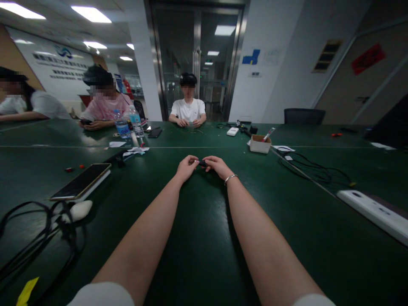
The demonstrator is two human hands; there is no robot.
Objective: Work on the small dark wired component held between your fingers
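Both my arms reach forward over the dark green table (pixel 204 238). A small black object (pixel 202 162), slim and short, lies between my hands at mid-table; its kind is too small to make out. My left hand (pixel 187 168) has thumb and fingers closed at its left end. From the other side, my right hand (pixel 218 166) pinches the right end, with a silver bangle (pixel 230 179) around that wrist. Some fingertips of each hand are hidden behind the thumbs.
On the left are a phone (pixel 83 180) on a white box, a white mouse (pixel 79 210) and black cables (pixel 47 231). Bottles (pixel 123 126) stand farther back. Rightward are a small box (pixel 259 145) and a white power strip (pixel 376 214). Several people sit around the table.
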